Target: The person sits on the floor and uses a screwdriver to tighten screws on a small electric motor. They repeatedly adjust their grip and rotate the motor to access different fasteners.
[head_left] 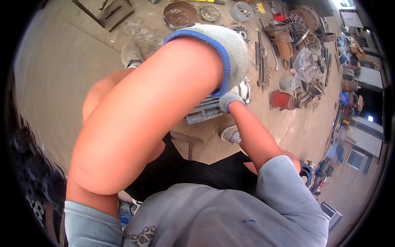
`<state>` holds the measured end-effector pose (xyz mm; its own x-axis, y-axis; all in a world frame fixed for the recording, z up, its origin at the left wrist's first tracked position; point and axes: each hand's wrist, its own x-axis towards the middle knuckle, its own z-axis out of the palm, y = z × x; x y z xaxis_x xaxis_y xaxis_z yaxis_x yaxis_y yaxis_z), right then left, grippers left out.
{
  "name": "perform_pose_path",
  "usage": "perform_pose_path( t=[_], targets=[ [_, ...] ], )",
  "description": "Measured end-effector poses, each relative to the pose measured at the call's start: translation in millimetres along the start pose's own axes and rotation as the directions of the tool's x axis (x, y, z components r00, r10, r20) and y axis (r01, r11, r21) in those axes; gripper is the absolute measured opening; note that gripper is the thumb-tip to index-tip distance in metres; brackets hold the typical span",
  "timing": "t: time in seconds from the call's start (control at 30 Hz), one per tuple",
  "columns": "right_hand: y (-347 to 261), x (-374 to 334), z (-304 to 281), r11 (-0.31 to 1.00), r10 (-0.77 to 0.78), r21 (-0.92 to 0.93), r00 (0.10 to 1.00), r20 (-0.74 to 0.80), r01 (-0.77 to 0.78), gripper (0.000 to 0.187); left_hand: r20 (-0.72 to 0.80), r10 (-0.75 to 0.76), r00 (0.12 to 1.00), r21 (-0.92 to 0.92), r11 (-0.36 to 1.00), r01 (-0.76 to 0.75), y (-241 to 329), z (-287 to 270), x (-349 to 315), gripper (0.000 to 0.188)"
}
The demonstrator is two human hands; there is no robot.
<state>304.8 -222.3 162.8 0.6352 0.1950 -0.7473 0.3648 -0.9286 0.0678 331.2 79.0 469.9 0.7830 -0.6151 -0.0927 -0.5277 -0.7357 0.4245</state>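
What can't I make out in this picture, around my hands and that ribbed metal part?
In the head view:
Left hand: fingers and any grip, hidden behind its own glove and wrist.
Right hand: fingertips, hidden by its own glove.
Ribbed metal part: upper portion, behind the left hand and forearm.
Metal stand: cut off by the top edge.

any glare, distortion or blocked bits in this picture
Head view: fisheye bending and a black border at the rim; a white spot glares at far right; the left forearm looms oversized up close, partly hiding the finned grey metal part; the left gloved hand shows no fingers.
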Motion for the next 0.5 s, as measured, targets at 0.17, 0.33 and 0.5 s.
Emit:
perform_pose_path(
  t=[0.17,0.33,0.5],
  targets=[
    [-1.7,-55.2,83.4,0.880,0.261,0.464,0.918,-0.298,-0.100,0.041,0.109,-0.126,0.986,-0.067,0.989,0.134,9.5,5.0,-2.6,0.039],
    [19.2,-37.4,150.1,0.827,0.265,0.546,0.761,-0.593,0.137,0.058,0.075,-0.153,0.985,-0.019,0.988,0.155,21.6,8.2,-5.4,0.038],
    [3.5,-54.9,159.5,0.718,0.350,0.670,0.735,-0.580,0.187,0.058,0.141,-0.114,0.983,-0.029,0.992,0.120,14.9,9.5,-6.0,0.038]
  ],
)
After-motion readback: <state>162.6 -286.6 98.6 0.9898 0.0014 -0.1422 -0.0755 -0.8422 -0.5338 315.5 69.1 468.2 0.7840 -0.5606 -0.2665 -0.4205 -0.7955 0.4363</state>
